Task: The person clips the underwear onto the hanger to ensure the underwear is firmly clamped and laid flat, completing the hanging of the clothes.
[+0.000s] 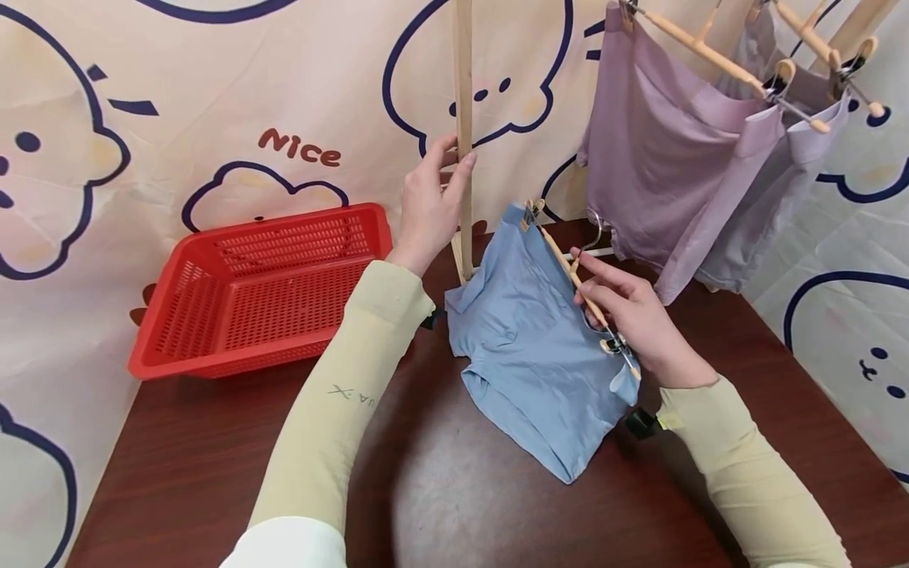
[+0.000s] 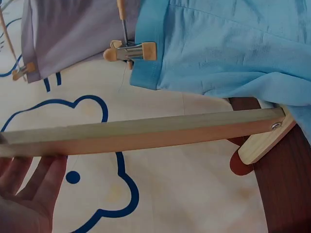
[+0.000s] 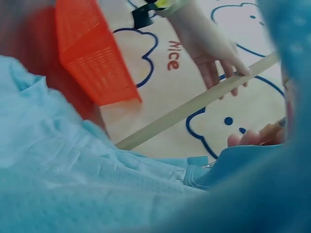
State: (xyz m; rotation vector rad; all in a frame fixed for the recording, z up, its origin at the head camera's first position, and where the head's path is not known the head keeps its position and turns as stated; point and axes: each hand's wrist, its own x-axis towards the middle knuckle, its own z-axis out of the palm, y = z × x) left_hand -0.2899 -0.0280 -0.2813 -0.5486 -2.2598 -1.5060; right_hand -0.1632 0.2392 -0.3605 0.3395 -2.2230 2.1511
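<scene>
Light blue shorts hang by the waistband from a wooden clip hanger. My right hand holds this hanger near its middle, close by the metal hook. One clip bites the waistband's corner in the left wrist view. My left hand grips an upright wooden post, thumb on one side and fingers on the other. Fabric covers much of the right wrist view, where a few fingertips of my right hand show past the waistband.
A red perforated basket stands on the dark brown table to the left. Mauve shorts and greyish ones hang from clip hangers at the upper right. Behind is a cartoon-printed cloth.
</scene>
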